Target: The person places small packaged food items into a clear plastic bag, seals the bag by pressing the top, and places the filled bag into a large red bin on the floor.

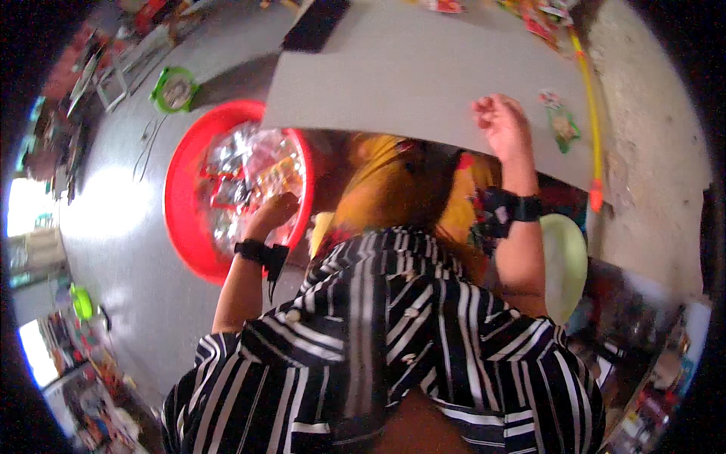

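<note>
My left hand (276, 213) is over the right part of a large red plastic basin (184, 193), close to the shiny plastic packets (232, 190) inside it; whether it grips one cannot be told. Above the near edge of a grey tabletop (368, 85), my right hand (499, 116) is raised with its fingers curled, and nothing shows in it. To the right of that hand lies a small green-edged packet (563, 129) on the tabletop. Both wrists wear black straps with small dark devices.
A yellow strip (592, 119) with orange ends runs along the table's right side. Colourful packets (539, 25) lie at the far right edge. A pale green tub (564, 267) stands right of my right arm. On the floor at left is a green-rimmed round container (174, 89).
</note>
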Demonstrator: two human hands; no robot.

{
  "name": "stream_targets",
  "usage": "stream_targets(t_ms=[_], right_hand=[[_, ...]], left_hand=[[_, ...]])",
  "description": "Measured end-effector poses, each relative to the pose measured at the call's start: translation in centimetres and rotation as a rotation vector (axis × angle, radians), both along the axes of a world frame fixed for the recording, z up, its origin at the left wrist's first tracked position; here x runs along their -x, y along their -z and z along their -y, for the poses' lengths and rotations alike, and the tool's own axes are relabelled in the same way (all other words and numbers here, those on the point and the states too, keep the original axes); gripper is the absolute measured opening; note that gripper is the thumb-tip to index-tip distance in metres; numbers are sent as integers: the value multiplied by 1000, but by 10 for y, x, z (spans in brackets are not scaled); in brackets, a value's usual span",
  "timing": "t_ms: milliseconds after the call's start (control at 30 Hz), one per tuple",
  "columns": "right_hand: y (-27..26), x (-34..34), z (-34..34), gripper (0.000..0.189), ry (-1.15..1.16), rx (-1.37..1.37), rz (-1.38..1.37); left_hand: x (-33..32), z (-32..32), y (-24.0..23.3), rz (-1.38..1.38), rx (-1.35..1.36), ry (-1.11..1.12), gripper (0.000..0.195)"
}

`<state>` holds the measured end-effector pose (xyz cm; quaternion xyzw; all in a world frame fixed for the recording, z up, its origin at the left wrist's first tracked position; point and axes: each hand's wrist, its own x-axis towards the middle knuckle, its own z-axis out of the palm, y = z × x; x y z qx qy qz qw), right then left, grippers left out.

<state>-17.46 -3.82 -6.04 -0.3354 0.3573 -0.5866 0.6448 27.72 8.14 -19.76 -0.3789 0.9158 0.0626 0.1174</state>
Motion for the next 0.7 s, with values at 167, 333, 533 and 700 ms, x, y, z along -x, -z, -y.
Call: stream_targets(t_ms=[167,333,533,700], right_hand=[[-14,-3,-4,17,106,-30,-45],[-45,-9,-19,11,76,-34,4],[-24,1,-43,13,85,-7,-2],[-25,33,-89,17,195,-82,-96]], left_hand=[[116,24,-105,-519,-677,-685,21],[159,40,-80,-770,-433,-330,43],[182,59,-56,-477,-146,-73,62],[191,62,-58,-612,-372,-258,79]])
